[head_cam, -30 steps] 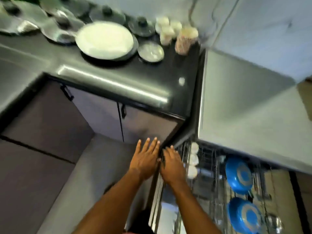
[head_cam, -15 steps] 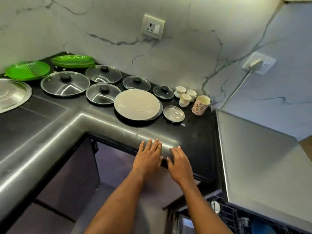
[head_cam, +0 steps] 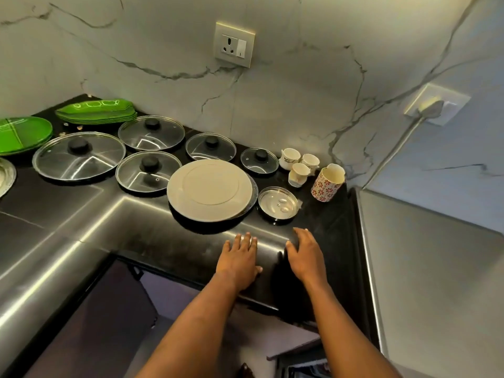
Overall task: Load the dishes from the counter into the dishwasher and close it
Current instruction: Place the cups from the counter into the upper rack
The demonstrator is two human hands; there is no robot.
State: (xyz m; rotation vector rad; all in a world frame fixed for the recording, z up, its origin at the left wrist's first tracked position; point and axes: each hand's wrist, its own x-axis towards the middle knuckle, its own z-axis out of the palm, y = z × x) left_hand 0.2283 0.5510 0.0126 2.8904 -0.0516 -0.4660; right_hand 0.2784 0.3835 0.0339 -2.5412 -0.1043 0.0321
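My left hand (head_cam: 238, 259) and my right hand (head_cam: 305, 253) hover flat, fingers straight, over the front edge of the black counter (head_cam: 114, 214), holding nothing. Just beyond them lie a large white plate (head_cam: 209, 189) and a small steel dish (head_cam: 278, 205). Several glass lids with black knobs (head_cam: 79, 156) are spread to the left. Three small white cups (head_cam: 298, 165) and a flowered mug (head_cam: 327, 182) stand at the back right. Green plates (head_cam: 21, 133) and a stack of green trays (head_cam: 96, 111) sit far left. The dishwasher's steel top (head_cam: 436, 268) is at right; a corner of its interior (head_cam: 305, 368) shows below.
The marble wall carries a socket (head_cam: 235, 45) above the counter and a plugged-in socket (head_cam: 436, 106) on the right wall. Dark cabinet doors (head_cam: 90, 323) stand under the counter. A steel plate's edge (head_cam: 5, 175) shows at the far left.
The view has swung up from the open dishwasher rack to the counter. Both hands rose from the dishwasher's edge to above the counter's front and moved slightly apart.
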